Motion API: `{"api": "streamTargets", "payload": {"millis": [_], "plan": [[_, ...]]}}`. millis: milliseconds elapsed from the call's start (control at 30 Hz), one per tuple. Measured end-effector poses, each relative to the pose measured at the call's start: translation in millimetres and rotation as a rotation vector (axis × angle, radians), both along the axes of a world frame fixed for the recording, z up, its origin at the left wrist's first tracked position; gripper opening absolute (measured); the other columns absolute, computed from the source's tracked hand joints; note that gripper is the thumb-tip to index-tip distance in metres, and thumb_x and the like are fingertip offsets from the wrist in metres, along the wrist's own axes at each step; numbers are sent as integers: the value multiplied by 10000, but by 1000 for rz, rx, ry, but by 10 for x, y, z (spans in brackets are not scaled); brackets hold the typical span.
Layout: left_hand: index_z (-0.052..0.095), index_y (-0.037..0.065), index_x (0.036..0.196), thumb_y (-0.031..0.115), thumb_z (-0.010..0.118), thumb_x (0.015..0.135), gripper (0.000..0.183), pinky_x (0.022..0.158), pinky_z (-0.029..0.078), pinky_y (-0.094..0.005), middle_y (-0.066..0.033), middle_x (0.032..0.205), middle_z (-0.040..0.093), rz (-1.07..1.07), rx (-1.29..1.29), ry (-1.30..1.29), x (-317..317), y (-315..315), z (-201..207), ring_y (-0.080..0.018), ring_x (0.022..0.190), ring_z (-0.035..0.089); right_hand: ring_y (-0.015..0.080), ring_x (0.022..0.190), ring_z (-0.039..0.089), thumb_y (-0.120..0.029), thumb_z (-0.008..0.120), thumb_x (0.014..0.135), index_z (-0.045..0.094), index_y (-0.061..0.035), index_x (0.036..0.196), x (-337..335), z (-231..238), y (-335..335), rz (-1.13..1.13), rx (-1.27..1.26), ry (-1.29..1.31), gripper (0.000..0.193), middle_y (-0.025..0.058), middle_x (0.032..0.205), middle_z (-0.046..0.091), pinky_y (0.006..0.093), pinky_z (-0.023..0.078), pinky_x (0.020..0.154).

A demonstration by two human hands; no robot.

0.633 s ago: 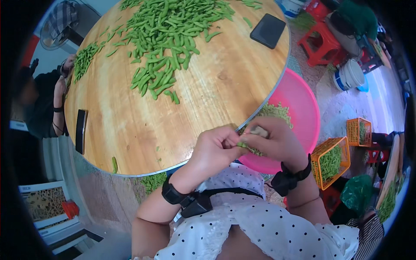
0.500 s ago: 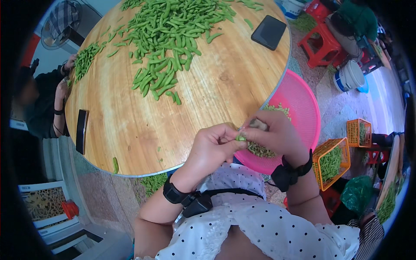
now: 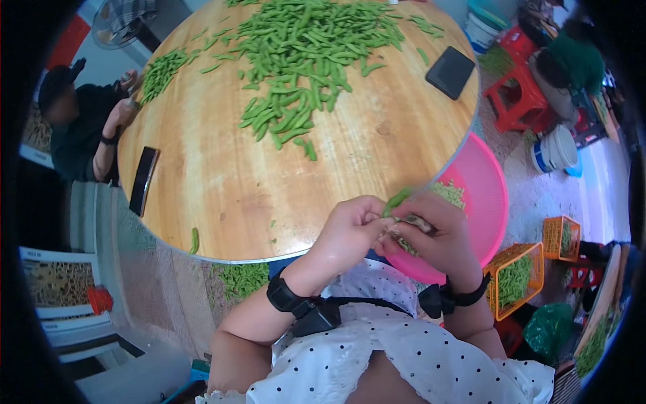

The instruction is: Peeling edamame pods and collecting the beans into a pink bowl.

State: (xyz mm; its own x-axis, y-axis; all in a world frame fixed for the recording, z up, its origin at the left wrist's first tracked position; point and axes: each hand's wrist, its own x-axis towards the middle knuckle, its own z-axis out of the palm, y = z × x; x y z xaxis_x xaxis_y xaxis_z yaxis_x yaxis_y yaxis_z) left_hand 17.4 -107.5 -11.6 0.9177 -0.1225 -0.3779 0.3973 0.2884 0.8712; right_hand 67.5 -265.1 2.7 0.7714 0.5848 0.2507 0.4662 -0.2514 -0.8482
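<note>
Both my hands meet over the table's near right edge, above a pink basket [image 3: 496,202]. The closed fingertips of my left hand [image 3: 346,229] pinch a green soybean pod [image 3: 398,199], which slants up past them. My right hand [image 3: 444,232] is closed too, its fingers bent against the pod from the other side. Something pale and greyish shows in the curl of the right fingers; I cannot make out what it is. Shelled green beans [image 3: 449,194] lie in the basket, partly hidden by my right hand. A large heap of pods [image 3: 316,40] covers the table's far part.
On the round wooden table [image 3: 215,182] lie a black phone [image 3: 143,182] at left and a dark flat device [image 3: 449,73] at right. Another person [image 3: 81,128] handles pods at the left edge. Orange crates [image 3: 517,279], red stools [image 3: 515,101] and a white bucket [image 3: 555,149] stand on the right.
A whole pod now shows above my fingertips, where only a small green bit showed before. My fingers have shifted their hold. The whole view has swung, moving the table rightward in the picture.
</note>
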Motion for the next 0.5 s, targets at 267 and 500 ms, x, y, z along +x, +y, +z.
{"api": "streamTargets", "payload": {"millis": [267, 500], "plan": [[559, -8, 880, 60, 520, 854, 82, 466, 406, -177, -31, 686, 580, -66, 17, 18, -129, 216, -8, -66, 506, 505, 176, 636, 565, -51, 673, 692, 584, -20, 822, -39, 13, 79, 58, -12, 84, 160, 76, 717, 575, 277, 438, 569], [602, 5, 970, 15, 534, 797, 186, 482, 406, -194, 17, 698, 548, 98, 571, -3, -759, 1261, 590, -47, 564, 497, 71, 613, 539, -41, 630, 713, 567, -38, 771, 138, -5, -540, -321, -91, 467, 86, -1, 681, 553, 211, 407, 513]]}}
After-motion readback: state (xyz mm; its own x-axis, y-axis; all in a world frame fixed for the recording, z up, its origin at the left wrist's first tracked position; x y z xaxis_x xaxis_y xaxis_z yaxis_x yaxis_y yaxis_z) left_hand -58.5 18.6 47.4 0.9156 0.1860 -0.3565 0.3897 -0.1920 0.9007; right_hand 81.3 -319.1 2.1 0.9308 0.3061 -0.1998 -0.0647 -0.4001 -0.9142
